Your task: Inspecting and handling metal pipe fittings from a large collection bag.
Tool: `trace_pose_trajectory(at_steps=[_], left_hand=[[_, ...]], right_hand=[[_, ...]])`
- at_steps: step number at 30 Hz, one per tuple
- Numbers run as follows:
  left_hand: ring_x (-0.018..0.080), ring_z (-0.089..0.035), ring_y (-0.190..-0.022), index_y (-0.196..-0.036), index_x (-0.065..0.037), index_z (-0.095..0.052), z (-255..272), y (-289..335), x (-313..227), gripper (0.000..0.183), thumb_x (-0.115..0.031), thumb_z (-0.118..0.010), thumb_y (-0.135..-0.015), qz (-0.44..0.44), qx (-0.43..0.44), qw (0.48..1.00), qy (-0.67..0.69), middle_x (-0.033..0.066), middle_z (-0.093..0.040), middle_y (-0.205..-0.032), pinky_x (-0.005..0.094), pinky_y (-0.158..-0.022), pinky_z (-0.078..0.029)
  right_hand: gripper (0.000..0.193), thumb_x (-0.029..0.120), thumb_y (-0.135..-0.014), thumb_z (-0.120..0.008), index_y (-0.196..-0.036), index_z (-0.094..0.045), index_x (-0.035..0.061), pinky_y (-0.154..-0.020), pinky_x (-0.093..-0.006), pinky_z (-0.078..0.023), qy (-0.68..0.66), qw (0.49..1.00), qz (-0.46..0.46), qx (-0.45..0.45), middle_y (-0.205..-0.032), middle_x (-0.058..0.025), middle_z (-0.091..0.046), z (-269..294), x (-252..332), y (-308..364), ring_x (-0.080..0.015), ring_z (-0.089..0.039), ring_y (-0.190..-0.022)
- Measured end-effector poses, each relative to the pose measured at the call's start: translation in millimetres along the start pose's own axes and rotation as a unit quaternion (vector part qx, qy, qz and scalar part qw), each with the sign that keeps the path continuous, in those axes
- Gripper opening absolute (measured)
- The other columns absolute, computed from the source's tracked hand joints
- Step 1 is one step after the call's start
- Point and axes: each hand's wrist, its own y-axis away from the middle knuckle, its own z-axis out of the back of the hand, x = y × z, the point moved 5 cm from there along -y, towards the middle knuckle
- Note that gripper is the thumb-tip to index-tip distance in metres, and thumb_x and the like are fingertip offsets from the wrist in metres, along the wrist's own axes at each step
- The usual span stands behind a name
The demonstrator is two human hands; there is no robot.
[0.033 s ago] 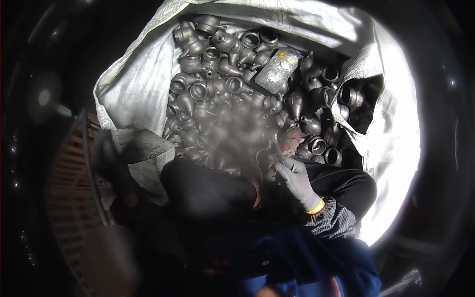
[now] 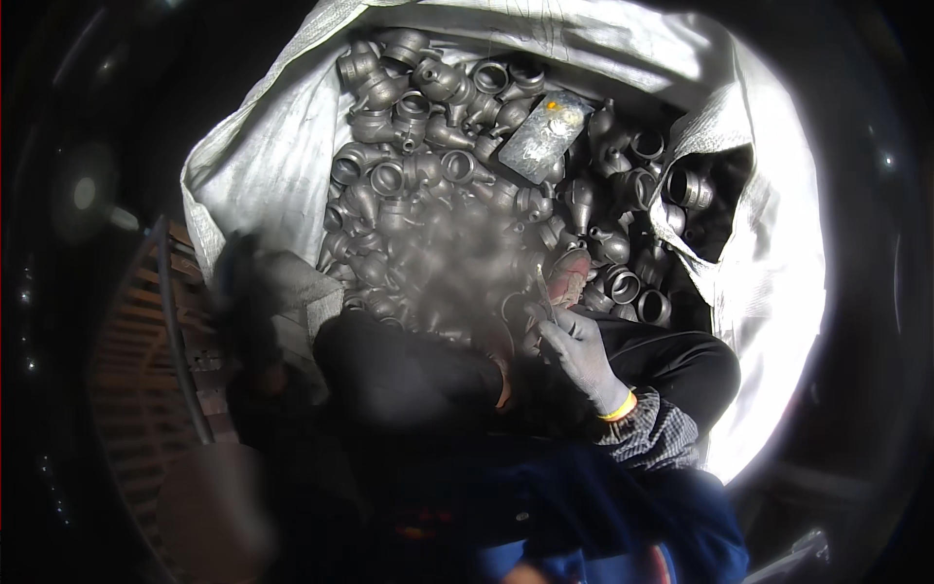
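My right hand, in a grey glove with a yellow cuff, is closed around a thin, narrow tool that points up past the fingers. Its exact kind does not show. Close beside those fingers is a rounded grey metal part, partly blurred. At the left, a dark, blurred shape that seems to be my left hand is over the folded bag flap; shadow hides its fingers. Many grey metal pipe fittings lie heaped in front of my knees.
A large white woven bag surrounds the fittings. On the heap rests a scuffed rectangular metal plate with an orange spot. A reddish shoe stands among the fittings. A slatted brown crate is at the left. A hazy smear blurs the middle.
The dark shape at the left has moved rightward across the bag flap, covering more of it. My right hand stays nearly where it was, with the thin tool.
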Motion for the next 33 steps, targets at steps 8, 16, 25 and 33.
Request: trace_pose_trajectory(at_steps=[8, 16, 25, 33], left_hand=[[0.0196, -0.060, -0.091, -0.111, -0.005, -0.059, -263, -10, 9, 0.029, -0.023, -0.060, -0.088, 0.517, 0.157, 0.754, 0.373, 0.0082, -0.062, -0.100, 0.0333, -0.075, -0.050], [0.0255, -0.055, -0.100, -0.117, -0.005, -0.053, -396, 48, 88, 0.042, -0.039, -0.049, -0.092, 0.675, 0.111, 0.563, 0.464, 0.0111, -0.055, -0.112, 0.0393, -0.088, -0.048], [0.0157, -0.058, -0.083, -0.091, -0.002, -0.059, -419, 62, 133, 0.031, -0.032, -0.050, -0.093, 0.600, 0.130, 0.628, 0.479, 0.0061, -0.060, -0.086, 0.0278, -0.071, -0.050], [0.0158, -0.060, -0.075, -0.107, -0.001, -0.059, -330, 42, 45, 0.033, -0.030, -0.050, -0.095, 0.508, 0.339, 0.682, 0.404, 0.0059, -0.061, -0.089, 0.0266, -0.062, -0.052]], right_hand=[[0.030, 0.015, -0.093, -0.052, -0.120, -0.059, 0.0035, -0.053, -0.0162, -0.039, 0.018, 0.999, -0.033, -0.017, -0.076, 0.0021, -0.063, 8, -3, -6, -0.0008, -0.046, -0.058], [0.031, 0.017, -0.094, -0.052, -0.123, -0.058, 0.0066, -0.052, -0.0162, -0.038, 0.033, 0.994, -0.100, 0.008, -0.078, 0.0027, -0.065, 9, -12, -23, -0.0008, -0.043, -0.056], [0.032, 0.017, -0.094, -0.052, -0.123, -0.058, 0.0061, -0.053, -0.0166, -0.039, -0.009, 0.992, -0.128, -0.013, -0.079, 0.0013, -0.065, 10, -23, -31, -0.0004, -0.044, -0.058], [0.034, 0.018, -0.094, -0.054, -0.122, -0.057, -0.0004, -0.054, -0.0170, -0.041, -0.064, 0.993, -0.081, -0.058, -0.079, -0.0021, -0.065, 19, -27, -29, -0.0018, -0.049, -0.060]])
